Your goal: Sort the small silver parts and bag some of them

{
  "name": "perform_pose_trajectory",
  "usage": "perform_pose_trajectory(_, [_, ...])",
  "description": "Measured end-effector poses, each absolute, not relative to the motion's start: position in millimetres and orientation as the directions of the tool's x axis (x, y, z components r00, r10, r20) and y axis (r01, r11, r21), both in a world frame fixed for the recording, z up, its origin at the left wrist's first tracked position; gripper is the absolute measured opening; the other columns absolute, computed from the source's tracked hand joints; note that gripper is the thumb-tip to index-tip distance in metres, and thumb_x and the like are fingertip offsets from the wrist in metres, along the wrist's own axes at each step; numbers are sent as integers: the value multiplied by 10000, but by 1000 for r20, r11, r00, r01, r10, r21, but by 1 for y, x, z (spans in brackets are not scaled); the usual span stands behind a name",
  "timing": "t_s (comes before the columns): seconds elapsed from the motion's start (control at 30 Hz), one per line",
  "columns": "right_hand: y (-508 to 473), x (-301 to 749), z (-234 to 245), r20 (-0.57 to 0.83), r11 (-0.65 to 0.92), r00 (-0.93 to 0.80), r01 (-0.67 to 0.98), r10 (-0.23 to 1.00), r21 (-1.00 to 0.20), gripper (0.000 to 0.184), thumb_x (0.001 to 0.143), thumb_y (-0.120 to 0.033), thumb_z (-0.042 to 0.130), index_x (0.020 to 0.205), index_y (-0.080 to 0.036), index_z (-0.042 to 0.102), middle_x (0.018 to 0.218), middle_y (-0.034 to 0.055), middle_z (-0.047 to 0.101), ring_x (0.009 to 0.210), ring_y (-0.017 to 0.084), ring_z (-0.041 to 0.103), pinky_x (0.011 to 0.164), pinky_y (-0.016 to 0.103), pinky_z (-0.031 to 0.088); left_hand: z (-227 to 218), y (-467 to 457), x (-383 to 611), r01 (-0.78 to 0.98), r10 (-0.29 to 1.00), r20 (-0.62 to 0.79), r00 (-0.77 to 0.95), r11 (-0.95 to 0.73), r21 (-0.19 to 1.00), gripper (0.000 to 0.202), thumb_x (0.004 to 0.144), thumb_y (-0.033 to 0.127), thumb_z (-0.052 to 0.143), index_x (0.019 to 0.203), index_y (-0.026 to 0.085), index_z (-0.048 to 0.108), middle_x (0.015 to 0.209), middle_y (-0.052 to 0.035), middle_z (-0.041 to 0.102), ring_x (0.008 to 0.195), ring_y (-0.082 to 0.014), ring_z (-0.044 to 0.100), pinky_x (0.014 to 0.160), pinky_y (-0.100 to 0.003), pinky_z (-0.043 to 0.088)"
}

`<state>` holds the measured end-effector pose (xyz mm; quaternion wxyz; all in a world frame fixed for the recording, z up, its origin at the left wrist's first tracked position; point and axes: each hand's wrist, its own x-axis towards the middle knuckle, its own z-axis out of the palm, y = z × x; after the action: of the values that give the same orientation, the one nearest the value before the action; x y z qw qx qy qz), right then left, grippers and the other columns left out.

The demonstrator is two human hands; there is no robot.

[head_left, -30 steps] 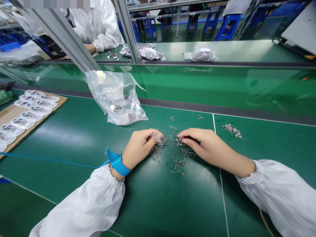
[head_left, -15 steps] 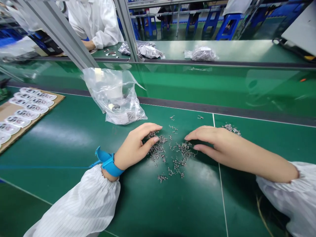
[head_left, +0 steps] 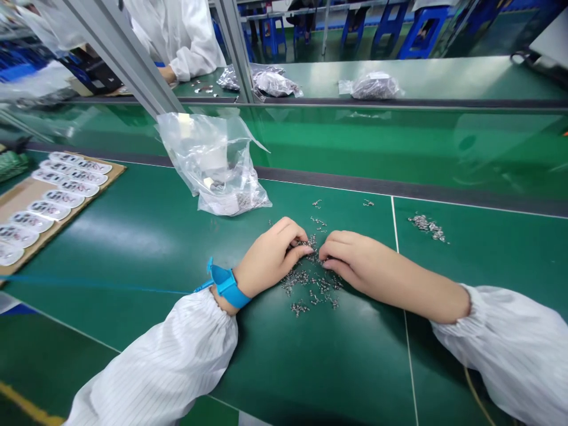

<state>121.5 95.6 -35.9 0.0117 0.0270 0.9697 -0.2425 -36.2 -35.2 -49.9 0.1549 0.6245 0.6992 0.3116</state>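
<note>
Dozens of small metal parts (head_left: 295,278) lie loose on the green tabletop (head_left: 310,367), between the two grips and just on the wearer's side of them. The left grip (head_left: 273,257) is narrow, thumb and forefinger curved toward each other at the upper edge of the scatter; whether any part is pinched there I cannot tell. The right grip (head_left: 359,260) has its fingertips drawn nearly together, almost meeting the left one; what they hold, if anything, is hidden.

Each part looks like thin bent wire or stamped metal, so I judge it very light, stiff and rather slick, likely to skid when pushed and perhaps to hook onto its neighbours. A fingertip pinch across one end should serve best; a hard squeeze might bend it. A separate heap (head_left: 428,228) lies beyond and to the right of the right grip, and a clear plastic bag (head_left: 222,160) stands beyond the left grip.
</note>
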Motion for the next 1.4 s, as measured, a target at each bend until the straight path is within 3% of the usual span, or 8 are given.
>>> perform_pose_trajectory(0.33, [107,133,-16,119,877,-981,77,151,-475,261,898,-122,403,1006,-208,624,988,-20,663,881,115,617,799,253,484,-36,-44,-55,678,900,298,-317,-4,735,105,800,102,519,854,171,577,826,-10,574,753,-111,570,672,-243,500])
perform_pose_trajectory(0.57, [106,146,-4,68,875,-983,118,169,-470,355,886,-122,368,1109,-241,618,1117,-38,645,1006,126,610,923,287,486,-38,-51,-66,705,922,287,-260,-22,709,400,643,-30,398,916,185,596,916,-13,612,836,-118,608,735,-256,534])
perform_pose_trajectory(0.7, [114,171,3,60,866,-966,196,251,-461,307,906,-249,394,1124,-277,609,1128,-31,638,1025,164,603,944,358,483,-35,-64,-78,808,864,359,-353,89,582,315,696,24,433,869,201,629,865,9,662,803,-130,623,757,-275,525])
perform_pose_trajectory(0.9, [132,229,-29,-78,748,-915,371,396,-550,335,902,-463,402,1065,-295,643,1106,3,648,1014,208,614,912,378,508,-11,-91,-134,801,533,603,-594,324,503,205,800,202,484,964,150,595,1010,-94,586,1013,-231,543,875,-408,460])
perform_pose_trajectory(0.97, [134,244,-40,-134,717,-904,406,407,-567,354,891,-497,413,1042,-292,658,1107,11,649,1021,215,612,914,364,510,-7,-92,-153,796,552,579,-600,341,500,333,733,284,616,1043,166,585,1103,-104,551,1092,-260,509,891,-417,458])
perform_pose_trajectory(1.07, [132,253,-40,-173,698,-890,441,422,-564,360,877,-527,425,1032,-308,665,1110,4,647,1029,221,608,928,361,502,-11,-87,-170,787,639,493,-590,320,528,532,593,314,750,1085,207,579,1119,-77,570,1011,-238,573,806,-358,512])
perform_pose_trajectory(1.23, [124,236,-12,-178,738,-918,391,354,-550,336,902,-497,391,1032,-330,653,1114,-18,639,1027,195,601,934,343,490,-28,-78,-164,768,611,511,-605,275,579,155,665,263,666,783,196,591,921,-28,632,870,-183,608,693,-274,523])
perform_pose_trajectory(1.4, [112,214,13,-96,794,-941,327,326,-512,291,899,-454,416,1023,-342,654,1081,-23,649,1000,199,610,879,344,511,-16,-94,-158,741,433,607,-666,291,605,106,717,285,599,711,194,545,929,-41,649,933,-197,596,668,-261,504])
